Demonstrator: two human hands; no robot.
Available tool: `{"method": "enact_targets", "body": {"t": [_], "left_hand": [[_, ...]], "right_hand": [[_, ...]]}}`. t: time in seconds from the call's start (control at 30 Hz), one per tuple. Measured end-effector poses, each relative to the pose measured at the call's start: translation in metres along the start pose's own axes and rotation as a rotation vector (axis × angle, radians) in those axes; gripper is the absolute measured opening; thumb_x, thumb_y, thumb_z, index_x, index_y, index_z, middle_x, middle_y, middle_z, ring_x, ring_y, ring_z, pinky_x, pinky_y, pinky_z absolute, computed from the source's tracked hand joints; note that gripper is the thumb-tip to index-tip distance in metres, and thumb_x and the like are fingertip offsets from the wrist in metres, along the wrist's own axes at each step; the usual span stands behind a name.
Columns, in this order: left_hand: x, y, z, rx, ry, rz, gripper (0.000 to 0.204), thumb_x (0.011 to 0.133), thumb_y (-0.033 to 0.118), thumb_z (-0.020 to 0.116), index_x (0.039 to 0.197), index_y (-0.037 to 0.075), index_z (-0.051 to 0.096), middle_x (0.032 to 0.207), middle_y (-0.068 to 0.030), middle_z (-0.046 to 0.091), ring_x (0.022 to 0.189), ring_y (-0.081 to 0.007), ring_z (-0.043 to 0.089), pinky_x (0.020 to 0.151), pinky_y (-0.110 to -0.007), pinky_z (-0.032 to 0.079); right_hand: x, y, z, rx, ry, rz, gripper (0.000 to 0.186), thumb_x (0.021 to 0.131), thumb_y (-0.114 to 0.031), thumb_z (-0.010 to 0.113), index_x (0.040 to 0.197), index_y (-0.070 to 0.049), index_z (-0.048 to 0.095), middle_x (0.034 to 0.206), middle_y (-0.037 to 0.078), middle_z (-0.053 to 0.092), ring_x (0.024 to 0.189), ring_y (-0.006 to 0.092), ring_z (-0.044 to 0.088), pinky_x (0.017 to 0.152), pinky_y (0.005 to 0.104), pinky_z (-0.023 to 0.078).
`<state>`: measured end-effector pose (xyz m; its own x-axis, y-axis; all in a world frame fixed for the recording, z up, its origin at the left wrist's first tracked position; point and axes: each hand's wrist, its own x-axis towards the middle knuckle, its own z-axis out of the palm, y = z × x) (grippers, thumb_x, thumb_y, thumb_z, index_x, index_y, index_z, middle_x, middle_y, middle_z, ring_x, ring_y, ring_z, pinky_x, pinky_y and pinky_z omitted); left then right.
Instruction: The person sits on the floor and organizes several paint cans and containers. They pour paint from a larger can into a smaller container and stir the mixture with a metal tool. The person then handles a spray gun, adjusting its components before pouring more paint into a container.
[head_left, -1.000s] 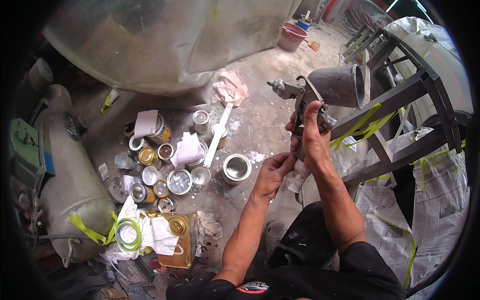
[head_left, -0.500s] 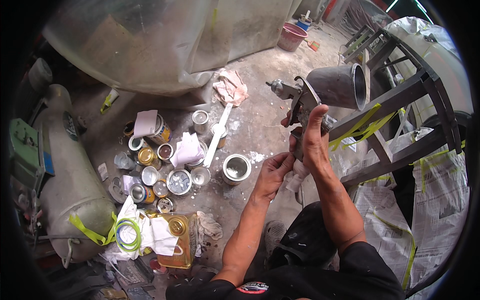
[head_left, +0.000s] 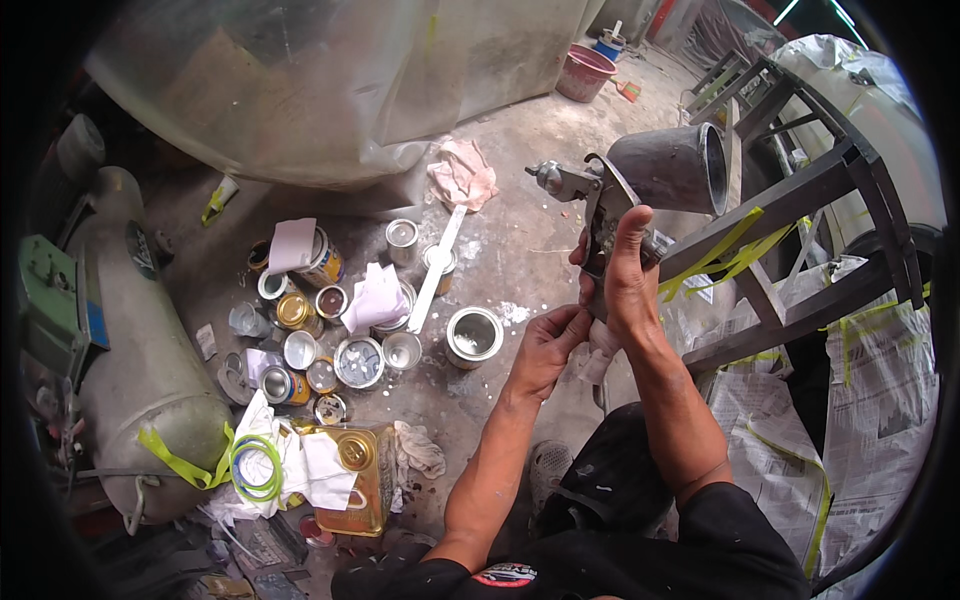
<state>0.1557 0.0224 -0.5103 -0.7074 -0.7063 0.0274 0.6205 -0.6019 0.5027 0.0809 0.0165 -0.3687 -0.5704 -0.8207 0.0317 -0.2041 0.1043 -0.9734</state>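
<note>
A grey metal spray gun (head_left: 612,200) with a dark, paint-stained cup (head_left: 662,165) is held up in front of me, the cup's open-looking end facing right. My right hand (head_left: 630,275) is wrapped around the gun's grip, thumb pointing up. At the bottom of the grip, the fingertips of my left hand (head_left: 548,345) are pinched together beside the connection. A whitish, crumpled wrap (head_left: 600,345) hangs there, with part of a hose below it. What exactly lies between the left fingertips is hidden.
Several paint cans and cups crowd the floor at left, near an open metal can (head_left: 474,337) and a white stir stick (head_left: 437,270). A gold square tin (head_left: 355,510) and an air tank (head_left: 140,340) stand farther left. A dark wooden frame (head_left: 790,225) borders my right arm.
The spray gun and its cup have tilted and shifted very slightly leftward and up. Both hands keep their hold, and the whitish wrap has moved a little.
</note>
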Motion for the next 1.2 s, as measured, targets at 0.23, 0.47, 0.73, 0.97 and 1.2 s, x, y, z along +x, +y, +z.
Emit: {"method": "enact_targets", "body": {"t": [0.23, 0.47, 0.73, 0.97, 1.2], "left_hand": [[0.001, -0.004, 0.0, 0.047, -0.022, -0.002, 0.025, 0.1, 0.021, 0.066, 0.112, -0.001, 0.069, 0.094, -0.001, 0.071, 0.083, -0.0067, 0.064, 0.073, -0.022, 0.051], [0.003, 0.002, -0.006, 0.441, 0.095, 0.178, 0.028, 0.101, 0.018, 0.065, 0.12, -0.003, 0.067, 0.101, -0.0038, 0.072, 0.093, -0.0082, 0.064, 0.08, -0.023, 0.051], [-0.003, 0.129, 0.033, 1.069, 0.184, 0.783, 0.098, 0.072, 0.038, 0.091, 0.145, -0.004, 0.041, 0.133, -0.0178, 0.059, 0.124, -0.0274, 0.057, 0.107, -0.039, 0.044], [0.014, 0.151, 0.061, 1.103, 0.216, 0.719, 0.085, 0.065, 0.041, 0.095, 0.13, 0.006, 0.052, 0.101, -0.0097, 0.073, 0.087, -0.0244, 0.073, 0.08, -0.037, 0.059], [0.017, 0.168, 0.039, 0.861, 0.256, 0.638, 0.069, 0.07, 0.043, 0.092, 0.12, 0.004, 0.064, 0.097, -0.0081, 0.076, 0.087, -0.0157, 0.073, 0.078, -0.032, 0.058]], "right_hand": [[0.004, 0.002, -0.002, -0.044, -0.008, 0.031, 0.079, 0.086, -0.084, 0.045, 0.086, -0.006, 0.062, 0.069, 0.002, 0.061, 0.048, 0.0065, 0.051, 0.041, 0.0235, 0.04], [0.01, 0.011, 0.0, -0.155, -0.044, -0.16, 0.058, 0.093, -0.061, 0.064, 0.087, -0.003, 0.065, 0.066, 0.001, 0.06, 0.046, 0.0061, 0.049, 0.041, 0.0252, 0.037], [-0.009, 0.012, -0.002, -0.639, -0.223, -0.366, 0.027, 0.086, -0.021, 0.069, 0.091, 0.005, 0.066, 0.073, 0.03, 0.063, 0.075, 0.0471, 0.066, 0.065, 0.05, 0.05], [-0.029, 0.009, 0.013, -0.689, -0.348, -0.473, 0.021, 0.082, -0.012, 0.07, 0.095, 0.005, 0.066, 0.085, 0.03, 0.067, 0.081, 0.0483, 0.065, 0.07, 0.0529, 0.052], [-0.04, 0.001, 0.025, -0.653, -0.38, -0.47, 0.026, 0.087, -0.019, 0.072, 0.103, 0.002, 0.067, 0.086, 0.03, 0.066, 0.081, 0.0481, 0.065, 0.07, 0.0513, 0.052]]}}
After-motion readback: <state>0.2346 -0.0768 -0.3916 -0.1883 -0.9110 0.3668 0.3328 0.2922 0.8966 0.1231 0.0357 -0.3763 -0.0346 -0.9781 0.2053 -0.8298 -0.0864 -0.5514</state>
